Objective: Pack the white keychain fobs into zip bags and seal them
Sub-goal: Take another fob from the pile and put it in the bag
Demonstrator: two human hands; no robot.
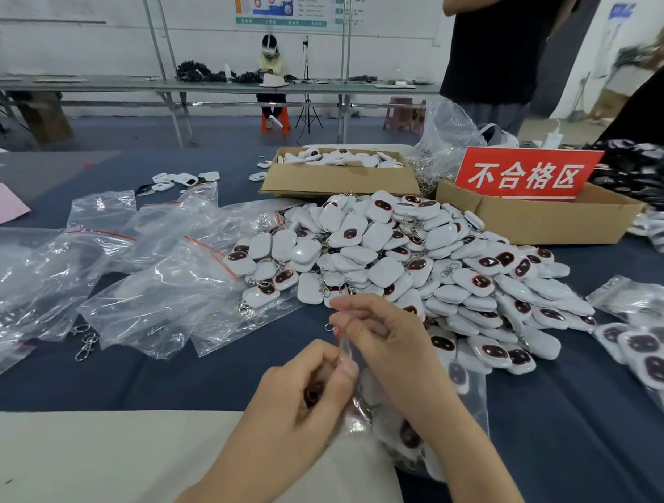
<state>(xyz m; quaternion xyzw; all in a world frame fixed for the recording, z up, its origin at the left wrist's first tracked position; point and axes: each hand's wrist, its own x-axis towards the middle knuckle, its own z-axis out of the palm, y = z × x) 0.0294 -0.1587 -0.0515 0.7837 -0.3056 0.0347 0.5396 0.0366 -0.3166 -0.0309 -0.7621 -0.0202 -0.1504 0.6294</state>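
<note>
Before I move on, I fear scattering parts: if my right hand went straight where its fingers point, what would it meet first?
Probably the near edge of the fob pile, just past the right hand, which pinches the zip bag top. Depth is unclear from one view.

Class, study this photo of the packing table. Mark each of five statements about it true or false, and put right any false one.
1. The left hand and right hand both pinch the top of a zip bag holding fobs. True.
2. The pile of loose fobs lies inside a cardboard box. False: it lies on the dark blue cloth, in front of the boxes.
3. The red sign stands at the right-hand cardboard box. True.
4. The empty zip bags lie to the right of the pile. False: they lie to its left.
5. The left-hand cardboard box is empty. False: it holds white fobs.
</note>
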